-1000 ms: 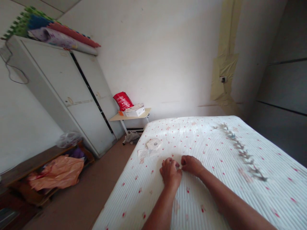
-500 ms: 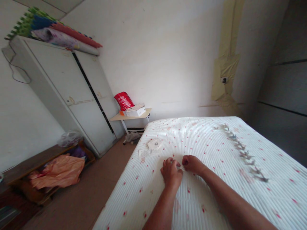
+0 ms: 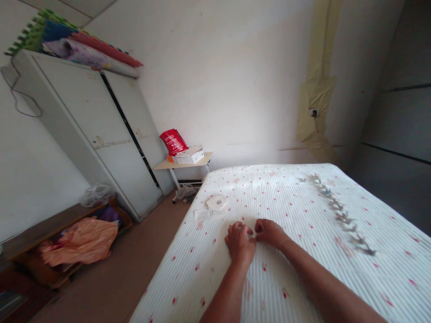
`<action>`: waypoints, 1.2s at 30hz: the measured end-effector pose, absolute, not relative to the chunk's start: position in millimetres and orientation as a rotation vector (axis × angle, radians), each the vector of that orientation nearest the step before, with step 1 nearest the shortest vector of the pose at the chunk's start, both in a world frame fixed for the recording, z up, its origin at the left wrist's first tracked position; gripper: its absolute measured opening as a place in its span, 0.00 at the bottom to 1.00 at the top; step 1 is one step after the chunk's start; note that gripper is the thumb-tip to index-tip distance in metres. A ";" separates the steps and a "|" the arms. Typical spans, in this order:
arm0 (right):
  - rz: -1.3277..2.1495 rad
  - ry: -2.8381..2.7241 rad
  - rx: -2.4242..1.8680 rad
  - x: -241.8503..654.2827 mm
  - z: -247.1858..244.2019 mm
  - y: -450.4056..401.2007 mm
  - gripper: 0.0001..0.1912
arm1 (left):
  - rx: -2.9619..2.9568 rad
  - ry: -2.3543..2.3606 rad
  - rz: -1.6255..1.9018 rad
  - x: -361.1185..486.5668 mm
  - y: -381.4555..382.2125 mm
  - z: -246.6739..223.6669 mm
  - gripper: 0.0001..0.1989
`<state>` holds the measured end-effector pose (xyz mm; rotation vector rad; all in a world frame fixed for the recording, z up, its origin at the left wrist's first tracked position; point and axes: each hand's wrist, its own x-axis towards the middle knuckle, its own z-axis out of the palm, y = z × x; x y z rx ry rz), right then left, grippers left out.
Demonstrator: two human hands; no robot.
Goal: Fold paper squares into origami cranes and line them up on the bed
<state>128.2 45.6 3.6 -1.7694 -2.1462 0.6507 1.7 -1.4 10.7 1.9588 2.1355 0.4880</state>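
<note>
My left hand (image 3: pixel 240 242) rests on the white quilted bedcover (image 3: pixel 208 278) with its fingers curled and the thumb bent inward. Right beside it, my right hand (image 3: pixel 270 233) is closed in a pinch, its fingertips almost meeting the left thumb. Whatever lies between the fingertips is too small and pale to make out. Beyond my left hand lie a whitish packet with a round mark (image 3: pixel 217 202) and a printed paper strip (image 3: pixel 208 215). Off to the right, a row of several small greyish folded-looking pieces (image 3: pixel 342 216) stretches across the cover.
Left of the bed stands a tall grey cabinet (image 3: pixel 84 116) with rolled mats (image 3: pixel 90 51) on top. A small table (image 3: pixel 198 160) by the wall holds a red bag (image 3: pixel 173 141) and a white box (image 3: pixel 191 155). An orange plastic bag (image 3: pixel 81 240) lies on a low wooden bench (image 3: pixel 63 220).
My right hand has shifted very slightly toward my left, and the pale gap between the fingertips is narrower. The things on the bed have stayed in place.
</note>
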 end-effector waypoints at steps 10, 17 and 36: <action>0.634 -2.156 -1.781 126.8 9.6 42.4 0.07 | 1.953 2.134 0.498 2.0 -1.8 11.8 0.08; 0.642 -2.166 -1.768 128.2 6.9 44.1 0.08 | 1.946 2.137 0.506 1.5 -2.2 12.6 0.07; 0.689 -2.172 -1.725 131.9 2.2 49.1 0.09 | 1.955 2.129 0.553 1.8 -2.8 10.2 0.06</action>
